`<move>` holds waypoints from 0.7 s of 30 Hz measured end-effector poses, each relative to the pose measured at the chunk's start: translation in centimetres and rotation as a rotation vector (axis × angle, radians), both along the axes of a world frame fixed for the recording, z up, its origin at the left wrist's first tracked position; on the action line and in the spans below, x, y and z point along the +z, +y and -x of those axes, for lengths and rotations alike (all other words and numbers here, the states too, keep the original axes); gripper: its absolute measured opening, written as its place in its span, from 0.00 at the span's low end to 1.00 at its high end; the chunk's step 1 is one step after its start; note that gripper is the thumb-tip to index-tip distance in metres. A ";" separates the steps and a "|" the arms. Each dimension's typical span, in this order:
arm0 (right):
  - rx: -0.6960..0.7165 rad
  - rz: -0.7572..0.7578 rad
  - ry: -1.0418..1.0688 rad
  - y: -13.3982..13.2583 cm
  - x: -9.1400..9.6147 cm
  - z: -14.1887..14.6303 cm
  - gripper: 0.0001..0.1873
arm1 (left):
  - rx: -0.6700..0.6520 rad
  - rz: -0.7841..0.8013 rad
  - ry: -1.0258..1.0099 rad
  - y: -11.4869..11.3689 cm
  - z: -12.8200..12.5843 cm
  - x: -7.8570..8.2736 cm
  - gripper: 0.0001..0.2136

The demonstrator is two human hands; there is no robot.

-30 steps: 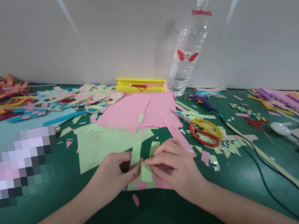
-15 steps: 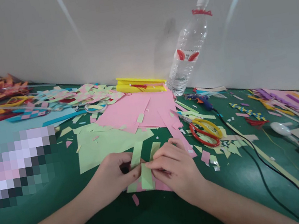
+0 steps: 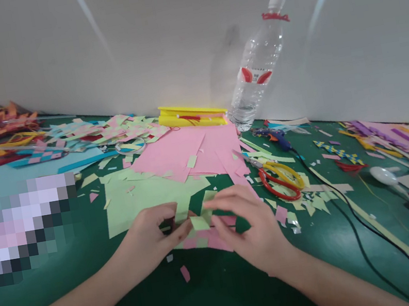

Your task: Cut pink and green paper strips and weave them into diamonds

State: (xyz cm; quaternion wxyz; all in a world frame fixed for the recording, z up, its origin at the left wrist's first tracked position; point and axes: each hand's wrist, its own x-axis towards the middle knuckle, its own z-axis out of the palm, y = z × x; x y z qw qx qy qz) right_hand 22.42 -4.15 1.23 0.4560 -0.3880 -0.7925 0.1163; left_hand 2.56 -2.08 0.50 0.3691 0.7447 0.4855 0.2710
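A small weave of pink and pale green paper strips (image 3: 215, 241) lies low at the table's middle, some green strip ends standing up from it. My left hand (image 3: 159, 233) pinches its left side between thumb and fingers. One short green strip (image 3: 200, 222) is folded up near the left fingertips. On the right side, my right hand (image 3: 253, 220) has its thumb and index finger apart, the fingertips close beside another raised green strip (image 3: 208, 202). Whether those fingertips touch the strip I cannot tell. The fingers hide part of the weave.
Behind the hands lie a green sheet (image 3: 129, 199) and pink sheets (image 3: 172, 150). To the right are scissors (image 3: 280, 182), a glue gun (image 3: 274, 136) with a black cord, and paper scraps. A plastic bottle (image 3: 255, 71) leans against the grey wall (image 3: 112, 48).
My right hand has drawn back a little to the right and its thumb and index finger have parted. The upright green strip in front is now folded over. My left hand keeps its place.
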 end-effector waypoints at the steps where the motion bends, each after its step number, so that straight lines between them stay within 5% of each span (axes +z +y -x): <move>1: -0.031 0.055 0.062 0.1 0.1 -0.2 0.11 | 0.005 -0.018 -0.004 0.0 0.1 0.0 0.14; 5: -0.108 0.317 0.155 0.6 0.5 -1.2 0.16 | -0.044 -0.123 -0.006 0.0 0.3 0.2 0.14; 10: 0.057 0.549 0.072 0.6 1.1 -1.2 0.17 | -0.173 -0.517 -0.086 0.0 0.6 0.0 0.09; 14: 0.143 0.506 0.063 0.2 1.2 -0.5 0.17 | -0.265 -0.727 -0.086 0.1 0.7 -0.3 0.10; 21: 0.215 0.356 0.015 0.1 1.0 -0.4 0.11 | -0.288 -0.757 -0.094 -0.1 0.7 -0.4 0.08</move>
